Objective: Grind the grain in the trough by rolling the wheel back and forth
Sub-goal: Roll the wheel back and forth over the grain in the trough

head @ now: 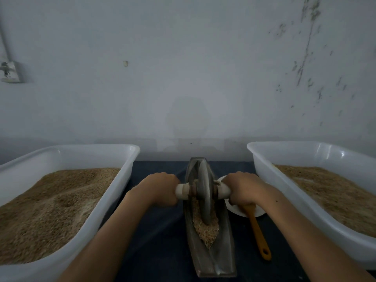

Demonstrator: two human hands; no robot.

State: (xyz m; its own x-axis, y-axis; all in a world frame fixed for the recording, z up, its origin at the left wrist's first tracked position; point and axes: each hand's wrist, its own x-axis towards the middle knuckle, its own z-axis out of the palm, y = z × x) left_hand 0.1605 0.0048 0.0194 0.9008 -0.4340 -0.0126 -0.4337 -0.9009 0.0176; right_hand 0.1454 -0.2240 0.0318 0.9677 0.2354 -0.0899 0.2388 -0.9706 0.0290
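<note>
The near end of the trough (213, 259) lies bare; coarse grain (205, 228) heaps mid-trough under the wheel (204, 192); left hand (161, 188) and right hand (243, 189) grip its axle handles; grinding seems far from finished.

Both hands grip the axle handles, the left hand (162, 189) and the right hand (242, 189), on either side of the wheel (204, 192). The wheel stands upright in the trough (223, 251), on the grain (206, 231).
</note>
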